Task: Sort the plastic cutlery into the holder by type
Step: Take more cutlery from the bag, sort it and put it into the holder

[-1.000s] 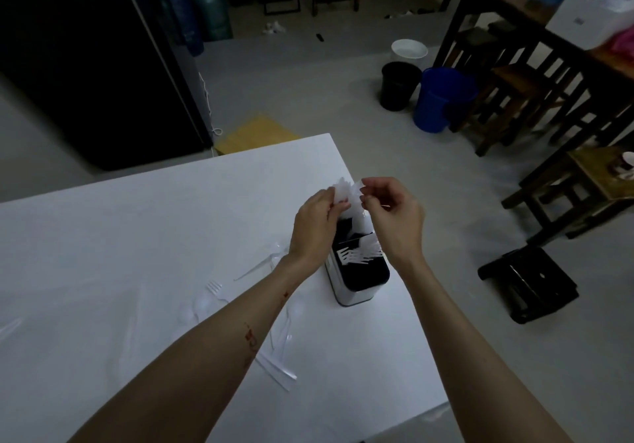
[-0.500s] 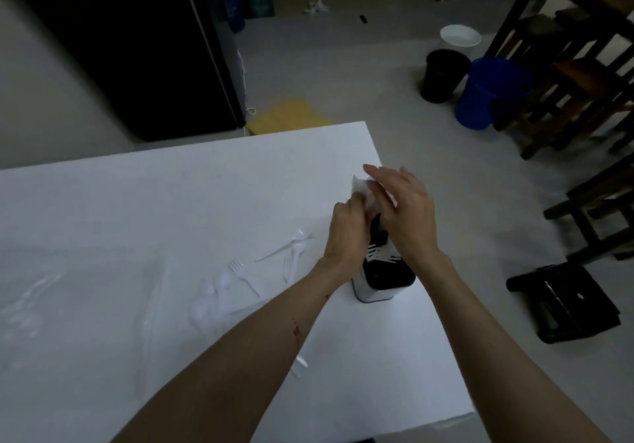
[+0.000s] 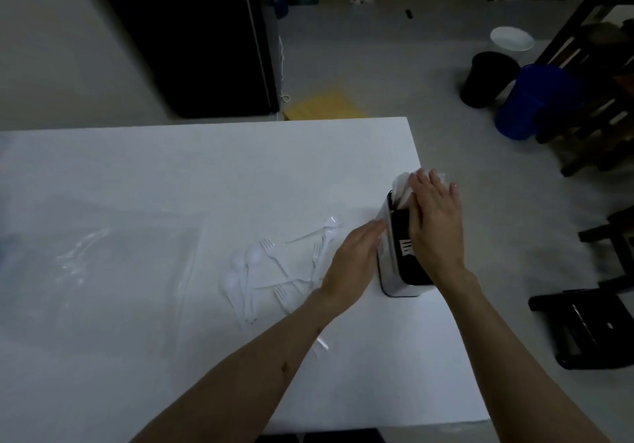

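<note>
- Loose cutlery [image 3: 274, 271]: forks and spoons lying unsorted on the counter [image 3: 137, 202].
- My left hand [image 3: 353, 260]: fingers straight, now lowered against the holder [image 3: 401, 271].
- My right hand [image 3: 435, 223]: fingers flattened over the spoons [image 3: 403, 185], no longer pinching; batch seated.

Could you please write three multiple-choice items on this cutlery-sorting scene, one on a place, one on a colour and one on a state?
1. Where does the holder stand on the table?
A. near its right edge
B. at its far left corner
C. in its middle

2. What colour is the bucket beside the black bin?
A. red
B. blue
C. yellow

3. How is the right hand?
A. clenched on the table
B. fingers straight over the holder's top
C. holding a bucket

Answers: 1 A, the holder sits close to the right edge. 2 B, the bucket is blue. 3 B, the fingers reach flat toward the white cutlery sticking up.
</note>
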Demonstrator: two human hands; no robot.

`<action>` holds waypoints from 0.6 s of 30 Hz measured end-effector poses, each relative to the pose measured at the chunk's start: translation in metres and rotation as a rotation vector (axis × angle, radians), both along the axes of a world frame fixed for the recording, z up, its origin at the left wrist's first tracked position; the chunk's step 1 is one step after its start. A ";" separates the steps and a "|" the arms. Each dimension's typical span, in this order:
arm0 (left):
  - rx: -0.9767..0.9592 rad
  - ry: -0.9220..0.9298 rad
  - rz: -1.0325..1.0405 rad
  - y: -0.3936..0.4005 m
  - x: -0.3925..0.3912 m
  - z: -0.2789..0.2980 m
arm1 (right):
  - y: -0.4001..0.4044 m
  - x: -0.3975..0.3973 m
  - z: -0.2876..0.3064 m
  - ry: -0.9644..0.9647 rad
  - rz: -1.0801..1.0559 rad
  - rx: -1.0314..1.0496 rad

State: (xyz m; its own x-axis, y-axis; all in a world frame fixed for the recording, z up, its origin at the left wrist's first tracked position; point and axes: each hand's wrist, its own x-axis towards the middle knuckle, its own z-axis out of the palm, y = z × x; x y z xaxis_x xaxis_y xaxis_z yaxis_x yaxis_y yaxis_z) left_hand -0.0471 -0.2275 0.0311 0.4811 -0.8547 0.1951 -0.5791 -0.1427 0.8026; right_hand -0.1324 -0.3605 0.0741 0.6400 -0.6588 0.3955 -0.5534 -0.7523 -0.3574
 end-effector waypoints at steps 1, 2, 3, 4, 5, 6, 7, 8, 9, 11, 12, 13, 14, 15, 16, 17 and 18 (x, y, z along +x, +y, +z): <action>0.001 0.001 0.033 0.013 0.002 -0.004 | 0.007 0.002 0.003 -0.058 0.000 -0.001; 0.009 0.008 0.070 0.026 0.005 -0.009 | 0.016 0.005 0.007 -0.134 0.012 -0.001; 0.029 0.013 0.112 0.042 0.009 -0.014 | 0.026 0.009 0.008 -0.210 0.037 -0.003; 0.058 0.010 0.159 0.059 0.013 -0.021 | 0.037 0.014 0.009 -0.262 0.076 -0.002; 0.089 -0.001 0.217 0.076 0.019 -0.030 | 0.050 0.019 0.007 -0.277 0.125 0.009; 0.115 -0.013 0.280 0.094 0.024 -0.038 | 0.063 0.025 0.002 -0.251 0.183 0.035; 0.132 -0.020 0.348 0.112 0.030 -0.045 | 0.077 0.031 -0.007 -0.199 0.245 0.078; 0.148 -0.019 0.421 0.130 0.036 -0.051 | 0.092 0.035 -0.018 -0.137 0.300 0.133; 0.172 -0.022 0.499 0.146 0.041 -0.055 | 0.107 0.037 -0.032 -0.074 0.339 0.191; 0.262 0.003 0.665 0.172 0.051 -0.058 | 0.137 0.037 -0.059 0.073 0.378 0.298; 0.310 0.038 0.742 0.181 0.055 -0.058 | 0.151 0.036 -0.072 0.149 0.391 0.339; 0.353 0.085 0.803 0.188 0.060 -0.059 | 0.163 0.034 -0.083 0.215 0.397 0.365; 0.392 0.140 0.839 0.193 0.064 -0.060 | 0.173 0.033 -0.091 0.270 0.392 0.377; 0.427 0.193 0.853 0.197 0.068 -0.060 | 0.181 0.031 -0.098 0.315 0.374 0.385; 0.451 0.238 0.850 0.200 0.071 -0.061 | 0.188 0.031 -0.103 0.351 0.348 0.396; 0.468 0.268 0.840 0.202 0.075 -0.062 | 0.193 0.030 -0.107 0.375 0.315 0.415; 0.481 0.288 0.827 0.203 0.078 -0.063 | 0.197 0.030 -0.109 0.393 0.282 0.442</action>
